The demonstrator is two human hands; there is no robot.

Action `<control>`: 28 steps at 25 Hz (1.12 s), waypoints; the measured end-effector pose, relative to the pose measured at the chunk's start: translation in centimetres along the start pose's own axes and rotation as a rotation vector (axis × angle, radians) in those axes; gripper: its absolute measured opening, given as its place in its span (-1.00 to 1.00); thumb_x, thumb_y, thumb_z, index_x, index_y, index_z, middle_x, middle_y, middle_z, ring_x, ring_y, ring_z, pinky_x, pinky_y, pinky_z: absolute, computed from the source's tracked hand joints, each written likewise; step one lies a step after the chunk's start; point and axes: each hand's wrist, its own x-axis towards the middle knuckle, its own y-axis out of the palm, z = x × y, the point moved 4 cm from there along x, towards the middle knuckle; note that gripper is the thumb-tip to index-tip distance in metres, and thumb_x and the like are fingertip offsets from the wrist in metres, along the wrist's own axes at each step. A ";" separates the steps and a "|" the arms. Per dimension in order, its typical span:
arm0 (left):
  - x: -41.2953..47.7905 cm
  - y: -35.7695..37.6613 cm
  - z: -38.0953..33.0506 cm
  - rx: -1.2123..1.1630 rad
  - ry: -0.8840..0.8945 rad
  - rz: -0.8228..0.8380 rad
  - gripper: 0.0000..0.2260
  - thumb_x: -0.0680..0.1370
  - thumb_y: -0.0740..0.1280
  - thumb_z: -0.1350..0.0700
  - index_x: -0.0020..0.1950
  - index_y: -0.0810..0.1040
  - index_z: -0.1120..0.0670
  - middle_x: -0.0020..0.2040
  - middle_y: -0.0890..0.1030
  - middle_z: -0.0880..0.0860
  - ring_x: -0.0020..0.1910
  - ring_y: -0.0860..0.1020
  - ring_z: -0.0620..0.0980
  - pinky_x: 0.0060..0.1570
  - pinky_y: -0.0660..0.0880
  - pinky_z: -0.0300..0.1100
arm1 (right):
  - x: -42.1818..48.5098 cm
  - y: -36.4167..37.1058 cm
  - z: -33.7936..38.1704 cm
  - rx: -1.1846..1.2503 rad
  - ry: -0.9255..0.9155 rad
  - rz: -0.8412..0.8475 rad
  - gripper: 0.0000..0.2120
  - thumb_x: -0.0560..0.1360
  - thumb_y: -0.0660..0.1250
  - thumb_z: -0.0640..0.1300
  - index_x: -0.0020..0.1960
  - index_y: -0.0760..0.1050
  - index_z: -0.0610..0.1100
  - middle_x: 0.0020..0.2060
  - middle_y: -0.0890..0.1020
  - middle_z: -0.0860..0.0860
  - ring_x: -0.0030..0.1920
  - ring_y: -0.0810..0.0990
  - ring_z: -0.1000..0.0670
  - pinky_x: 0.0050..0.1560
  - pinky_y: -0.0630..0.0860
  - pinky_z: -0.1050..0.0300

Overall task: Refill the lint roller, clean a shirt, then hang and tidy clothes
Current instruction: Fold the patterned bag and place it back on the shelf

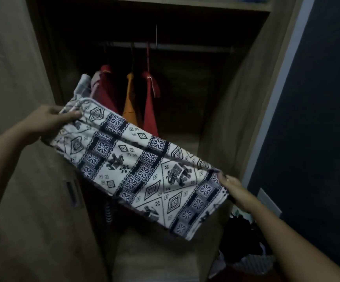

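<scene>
As we held it out in front of the open wardrobe (236,98), the folded patterned garment (144,165) stretched slantwise between our two hands, its higher end at the left and its lower end at the right. It was white with dark blue bands of squares, diamonds and elephant figures, and a corded edge showed at the upper end. Our left hand (47,123) gripped that upper end, the thumb laid over the top of the fabric and the other fingers hidden beneath it. Our right hand (233,187) pinched the lower end, its fingers closed on the edge with the fabric bunched a little at the grip. Behind it, inside the wardrobe, a rail (185,46) ran across, and from it hung a red garment (108,88), an orange garment (130,102) and a second red garment (150,106), with a paler piece (84,82) just left of them, partly hidden by what we held. The wardrobe door (22,180) stood at our left, a recessed handle (73,193) set into it. Down at the right, near the wardrobe's foot, lay a heap of clothes (244,233), dark and striped, too dim to sort out. A dark wall (317,98) rose on that side past a pale strip of trim (282,78), and a pale plate (268,200) was fixed on it
</scene>
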 end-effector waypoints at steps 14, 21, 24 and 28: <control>-2.8 14.8 -2.6 -0.189 -0.092 0.102 -0.77 0.41 0.39 -0.12 -0.11 0.60 0.03 -0.22 0.67 0.00 -0.25 0.62 -0.06 -0.34 0.47 -0.25 | 2.6 5.5 13.5 0.639 0.230 0.059 -0.81 0.59 0.19 -0.16 -0.14 0.45 -0.23 -0.26 0.59 -0.15 -0.40 0.65 -0.03 -0.38 0.62 0.03; -4.6 21.3 -5.8 -0.459 0.028 0.269 -0.75 0.57 0.27 -0.04 0.10 0.57 0.09 -0.01 0.68 0.04 -0.08 0.64 -0.07 -0.11 0.54 -0.28 | 2.9 8.2 15.6 0.478 0.097 0.018 -0.86 0.56 0.24 -0.23 -0.14 0.53 -0.19 -0.29 0.62 -0.07 -0.33 0.61 0.05 -0.37 0.60 0.20; -4.5 21.8 -5.7 -0.504 0.063 0.303 -0.74 0.57 0.25 -0.04 0.15 0.56 0.07 0.04 0.68 0.07 0.00 0.65 -0.01 0.05 0.54 -0.15 | 2.7 8.1 15.8 0.522 0.097 0.030 -0.86 0.55 0.22 -0.28 -0.14 0.52 -0.24 -0.25 0.59 -0.12 -0.26 0.58 -0.01 -0.36 0.61 0.18; -4.9 22.7 -5.8 -0.530 0.125 0.371 -0.73 0.59 0.22 -0.04 0.20 0.55 0.06 0.06 0.67 0.07 0.05 0.64 0.00 0.15 0.52 -0.06 | 2.1 7.7 16.6 0.568 0.076 0.011 -0.81 0.55 0.16 -0.36 -0.19 0.48 -0.26 -0.28 0.56 -0.14 -0.29 0.57 -0.02 -0.38 0.60 0.19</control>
